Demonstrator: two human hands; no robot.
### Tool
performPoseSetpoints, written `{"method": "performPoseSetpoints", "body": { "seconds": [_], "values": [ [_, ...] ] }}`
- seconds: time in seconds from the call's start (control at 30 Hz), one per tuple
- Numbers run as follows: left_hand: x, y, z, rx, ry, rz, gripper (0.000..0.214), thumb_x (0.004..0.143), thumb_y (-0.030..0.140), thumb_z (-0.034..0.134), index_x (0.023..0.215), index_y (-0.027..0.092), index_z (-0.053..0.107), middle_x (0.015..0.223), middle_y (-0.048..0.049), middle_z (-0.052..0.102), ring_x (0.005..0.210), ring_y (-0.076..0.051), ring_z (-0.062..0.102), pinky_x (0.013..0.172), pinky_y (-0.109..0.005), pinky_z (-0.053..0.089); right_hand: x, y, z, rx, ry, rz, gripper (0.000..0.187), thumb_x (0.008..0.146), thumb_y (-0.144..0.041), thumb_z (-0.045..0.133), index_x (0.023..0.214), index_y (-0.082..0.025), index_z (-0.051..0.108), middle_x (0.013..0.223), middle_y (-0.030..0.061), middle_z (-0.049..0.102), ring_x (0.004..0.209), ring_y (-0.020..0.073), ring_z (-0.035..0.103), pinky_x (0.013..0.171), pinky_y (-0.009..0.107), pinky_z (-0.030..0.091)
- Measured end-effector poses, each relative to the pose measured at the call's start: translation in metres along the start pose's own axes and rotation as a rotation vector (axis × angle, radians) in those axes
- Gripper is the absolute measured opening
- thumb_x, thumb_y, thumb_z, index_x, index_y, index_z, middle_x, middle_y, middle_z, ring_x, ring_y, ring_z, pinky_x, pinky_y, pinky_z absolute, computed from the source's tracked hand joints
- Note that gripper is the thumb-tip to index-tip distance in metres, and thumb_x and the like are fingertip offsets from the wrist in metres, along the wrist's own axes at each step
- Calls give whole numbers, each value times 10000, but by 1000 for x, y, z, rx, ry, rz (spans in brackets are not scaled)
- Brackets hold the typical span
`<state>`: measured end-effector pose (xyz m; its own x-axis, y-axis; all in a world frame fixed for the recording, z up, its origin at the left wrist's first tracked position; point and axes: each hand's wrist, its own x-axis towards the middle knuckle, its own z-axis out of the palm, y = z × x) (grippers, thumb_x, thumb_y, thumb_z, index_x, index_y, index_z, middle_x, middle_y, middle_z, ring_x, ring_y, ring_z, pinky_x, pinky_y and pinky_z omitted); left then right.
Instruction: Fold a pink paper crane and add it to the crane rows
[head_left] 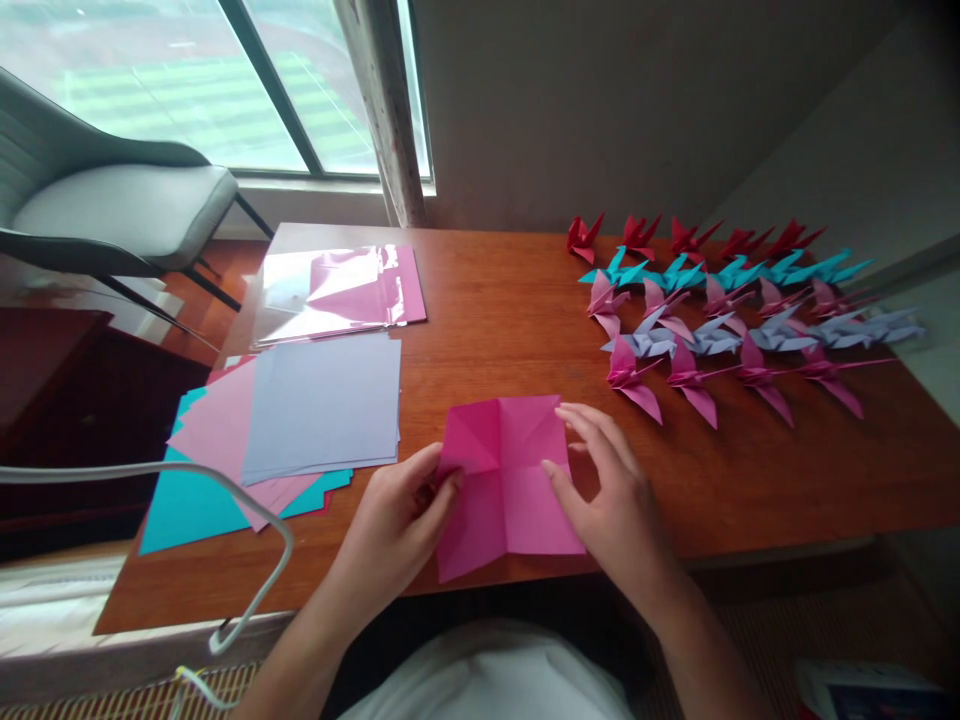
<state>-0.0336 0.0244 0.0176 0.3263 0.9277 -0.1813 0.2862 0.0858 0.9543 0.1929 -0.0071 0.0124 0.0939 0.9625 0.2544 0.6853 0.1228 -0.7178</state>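
A creased pink paper square (504,478) lies at the near edge of the wooden table (510,300). My left hand (401,520) pinches its left edge, fingers closed on the paper. My right hand (611,490) rests on the sheet's right side, thumb on the paper and fingers curled over its upper right corner.
A stack of lilac, pink and teal sheets (300,420) lies to the left, with a clear plastic packet of pink paper (337,285) behind it. Rows of folded paper cranes (720,300) fill the right side. A grey chair (112,200) stands by the window. A white cable (247,520) crosses the left.
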Motion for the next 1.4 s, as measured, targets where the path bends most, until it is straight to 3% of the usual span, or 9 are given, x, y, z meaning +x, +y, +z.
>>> {"method": "performPoseSetpoints", "body": {
  "seconds": [0.1, 0.17, 0.27, 0.37, 0.67, 0.93, 1.1, 1.23, 1.4],
  "values": [
    [1, 0, 1, -84, -35, -11, 211, 942, 270, 573, 1066, 173, 713, 867, -38, 715, 749, -163, 644, 659, -211, 508, -2, 11, 3, 170, 35, 158, 556, 904, -231, 618, 1434, -271, 455, 1398, 133, 543, 1095, 232, 638, 792, 358, 632],
    [2, 1, 3, -134, -36, -21, 242, 950, 265, 568, 1123, 173, 711, 939, -51, 730, 797, -169, 657, 683, -212, 515, -3, 13, 3, 311, 32, 253, 513, 910, -259, 623, 1402, -282, 483, 1354, 117, 575, 968, 198, 670, 713, 313, 631],
    [3, 2, 6, -186, -17, -48, 244, 940, 264, 586, 1096, 158, 741, 931, -58, 746, 810, -175, 669, 679, -203, 516, -2, 6, 0, 517, -75, 305, 240, 932, -294, 614, 1164, -245, 652, 1197, 87, 667, 876, 180, 694, 751, 303, 620],
    [3, 6, 8, -219, 3, -77, 249, 920, 287, 617, 1067, 151, 765, 907, -61, 764, 769, -174, 674, 634, -195, 514, -1, -5, -5, 609, -145, 310, 173, 938, -313, 616, 1054, -219, 704, 1088, 80, 712, 959, 213, 703, 845, 322, 603],
    [1, 14, 9, -298, 16, -107, 236, 859, 318, 695, 974, 143, 804, 876, -72, 795, 718, -179, 692, 606, -204, 527, -1, -14, -14, 638, -180, 296, 149, 928, -332, 660, 991, -246, 764, 1053, 55, 765, 983, 214, 725, 863, 313, 609],
    [-3, 18, 11, -401, -63, -128, 261, 893, 310, 706, 1118, 191, 762, 1125, -92, 779, 1010, -224, 723, 822, -250, 569, 2, -21, -17, 672, -291, 241, 196, 944, -324, 651, 1088, -261, 767, 1198, 84, 725, 1159, 247, 674, 957, 353, 581],
    [-4, 21, 17, -480, -100, -140, 292, 891, 307, 717, 1159, 191, 739, 1122, -92, 773, 1007, -212, 717, 859, -265, 563, 1, -22, -15, 607, -303, 149, 221, 950, -339, 634, 1112, -269, 767, 1262, 94, 692, 1151, 255, 665, 976, 388, 565],
    [-1, 18, 15, -472, -36, -157, 290, 870, 338, 733, 1108, 175, 762, 1074, -93, 776, 954, -207, 710, 794, -242, 560, 3, -20, -17, 634, -256, 194, 249, 952, -400, 617, 1083, -247, 764, 1237, 102, 699, 1167, 278, 653, 990, 411, 551],
    [4, 12, 6, -459, 56, -221, 296, 864, 397, 726, 1045, 166, 769, 814, -36, 743, 688, -140, 647, 602, -193, 517, 3, -1, -18, 734, -245, 344, 471, 936, -606, 551, 1205, -239, 676, 1212, 115, 713, 1138, 295, 679, 972, 427, 558]
  ]
}}
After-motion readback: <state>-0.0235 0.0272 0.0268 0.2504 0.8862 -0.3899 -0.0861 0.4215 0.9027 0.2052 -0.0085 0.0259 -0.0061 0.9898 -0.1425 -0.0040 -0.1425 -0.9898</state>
